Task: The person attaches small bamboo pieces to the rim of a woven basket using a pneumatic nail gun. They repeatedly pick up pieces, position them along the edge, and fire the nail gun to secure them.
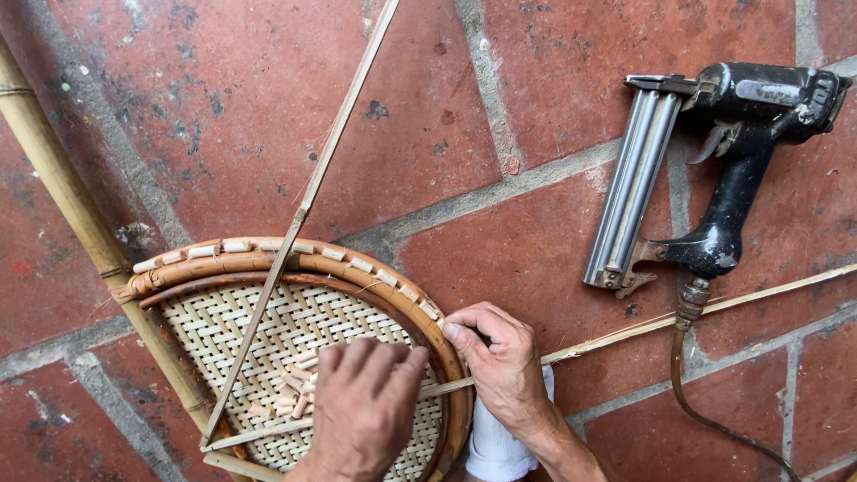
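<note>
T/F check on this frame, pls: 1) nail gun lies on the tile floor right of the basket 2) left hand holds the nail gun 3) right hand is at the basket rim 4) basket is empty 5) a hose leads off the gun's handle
1) True: the nail gun lies on the brick tile floor, right of the woven basket.
2) False: the left hand rests palm down on the basket's weave, apart from the gun.
3) True: the right hand pinches at the rim, on a thin bamboo strip.
4) False: small cut cane pieces lie inside.
5) True: a hose runs down from the handle.
</note>
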